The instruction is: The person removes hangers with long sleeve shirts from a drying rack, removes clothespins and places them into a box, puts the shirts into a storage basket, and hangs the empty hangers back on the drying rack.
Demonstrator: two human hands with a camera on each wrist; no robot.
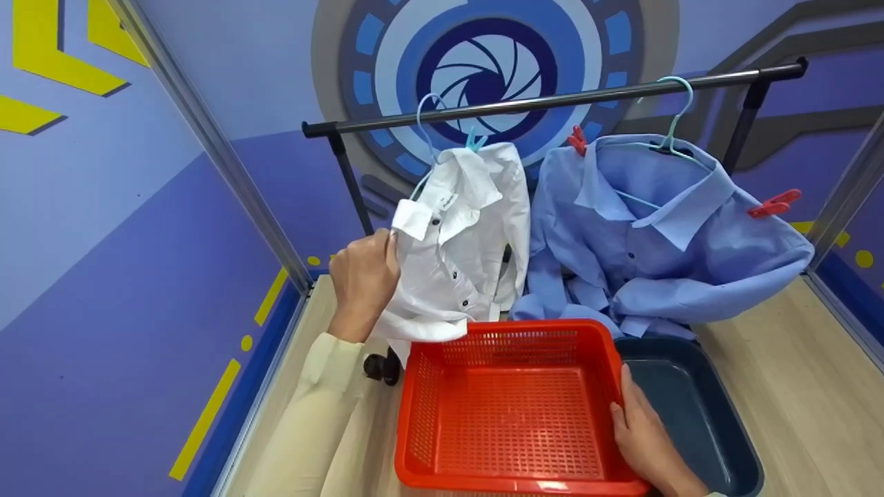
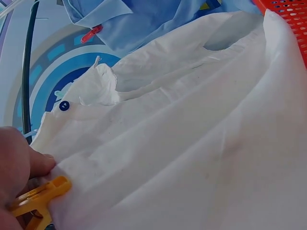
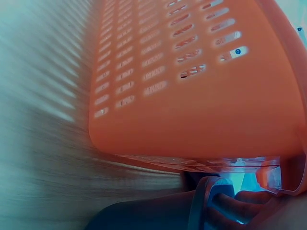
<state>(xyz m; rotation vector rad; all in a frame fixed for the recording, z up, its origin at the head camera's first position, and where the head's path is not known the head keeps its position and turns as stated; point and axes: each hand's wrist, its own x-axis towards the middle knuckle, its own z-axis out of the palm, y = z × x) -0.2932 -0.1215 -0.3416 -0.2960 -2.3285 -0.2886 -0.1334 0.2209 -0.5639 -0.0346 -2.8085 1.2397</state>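
A white buttoned shirt (image 1: 449, 269) hangs on a light blue hanger (image 1: 423, 124), with a blue clothespin (image 1: 475, 140) at one shoulder. At its left shoulder my left hand (image 1: 366, 273) pinches a yellow clothespin (image 2: 45, 196) against the cloth; the thumb lies on the fabric in the left wrist view. The head view hides this clothespin behind the hand. My right hand (image 1: 642, 428) grips the right rim of a red perforated basket (image 1: 511, 486), thumb on the inner side and fingers outside. No clothes lie in the basket.
A black rail (image 1: 552, 105) carries both garments. The blue shirt (image 1: 663, 255) hangs on the right, with red clothespins (image 1: 775, 204) at its shoulders and its lower part on the table (image 1: 794, 386). A dark basin (image 1: 742, 428) stands partly behind the basket.
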